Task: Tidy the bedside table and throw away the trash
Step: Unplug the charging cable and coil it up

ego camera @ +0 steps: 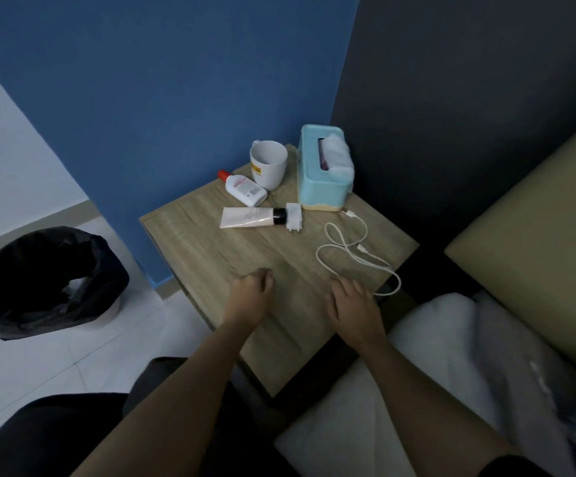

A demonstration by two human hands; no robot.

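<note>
The wooden bedside table (210, 242) carries a white mug (268, 163), a small white bottle with a red cap (243, 188), a pale tube with a black cap (250, 217), a white charger plug (294, 217), a loose white cable (355, 256) and a light blue tissue box (322, 166). My left hand (250, 294) rests on the near part of the table with its fingers curled into a fist, nothing visible in it. My right hand (353, 304) lies flat beside it, fingers spread, just short of the cable's near loop.
A bin with a black liner (44, 280) stands on the tiled floor to the left, with some white paper inside. A blue wall rises behind the table. The bed with a white pillow (434, 356) and a tan headboard (537, 228) lies to the right.
</note>
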